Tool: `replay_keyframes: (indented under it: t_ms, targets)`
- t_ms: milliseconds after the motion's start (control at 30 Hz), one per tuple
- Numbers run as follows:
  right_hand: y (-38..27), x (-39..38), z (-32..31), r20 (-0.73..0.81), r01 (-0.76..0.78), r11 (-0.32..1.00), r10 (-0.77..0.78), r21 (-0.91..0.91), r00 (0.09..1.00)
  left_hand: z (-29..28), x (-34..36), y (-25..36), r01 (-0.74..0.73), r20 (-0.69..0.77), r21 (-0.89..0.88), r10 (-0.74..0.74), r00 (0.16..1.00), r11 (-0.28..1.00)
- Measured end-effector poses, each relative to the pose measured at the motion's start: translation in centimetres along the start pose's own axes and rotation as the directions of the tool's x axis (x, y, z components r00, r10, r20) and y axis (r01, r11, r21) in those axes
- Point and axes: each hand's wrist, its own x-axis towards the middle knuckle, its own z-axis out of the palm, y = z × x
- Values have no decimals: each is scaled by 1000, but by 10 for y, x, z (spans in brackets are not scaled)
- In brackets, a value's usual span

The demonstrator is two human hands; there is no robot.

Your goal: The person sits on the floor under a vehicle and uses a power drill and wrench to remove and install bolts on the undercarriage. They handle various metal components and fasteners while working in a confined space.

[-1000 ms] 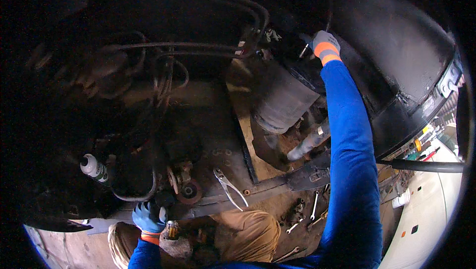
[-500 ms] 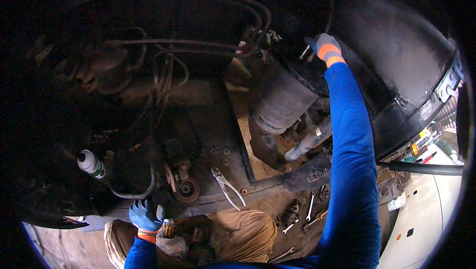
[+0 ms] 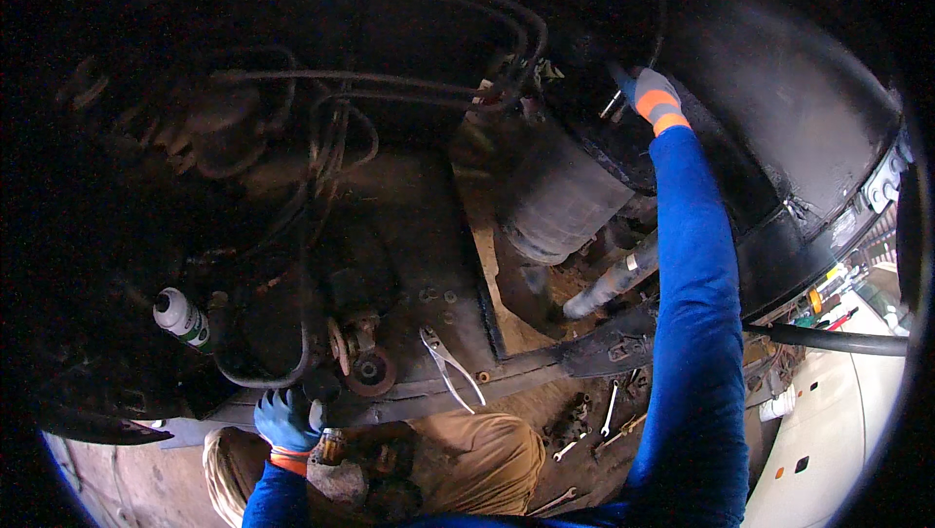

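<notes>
My right hand (image 3: 656,97), in a grey and orange work glove, reaches up at the far right of centre beside a black cylinder (image 3: 570,199). Its fingers are closed on a shiny metal tool (image 3: 611,104); the tool's kind is too dark to make out. Low on the left, my left hand (image 3: 284,421), in a blue-grey glove, rests its outstretched fingers against the near edge of the black frame (image 3: 380,411). Nothing shows in that hand. A worn round disc (image 3: 371,373) and open pliers (image 3: 451,372) lie on the frame to its right.
A white bottle (image 3: 180,318) lies at the left near a curved hose (image 3: 255,383). Bent pipes (image 3: 390,78) cross the dark space above. Wrenches (image 3: 610,408) lie on the ground by my knee (image 3: 506,465). At right, a black bar (image 3: 838,331) juts out before a white panel (image 3: 828,431).
My right hand has shifted slightly to the right, and the shiny tool in it has tilted and shows thinner. The left hand stays where it was. The whole view has shifted a little.
</notes>
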Motion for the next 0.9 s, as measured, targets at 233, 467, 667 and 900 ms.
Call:
replay_keyframes:
  t_ms: [233,467,667,900]
  targets:
    - [27,24,14,-6,-17,987,16,-163,1000,4,2,1,-25,-37,11,25,999,1000]
    - [56,35,15,84,130,981,-119,-143,989,6,6,5,-37,-49,-43,35,998,998]
    - [24,17,-3,175,-84,996,78,29,981,4,0,2,7,8,0,-7,1000,1000]
    - [15,20,13,-100,33,988,-49,-151,994,0,2,3,25,-23,-26,-25,999,999]
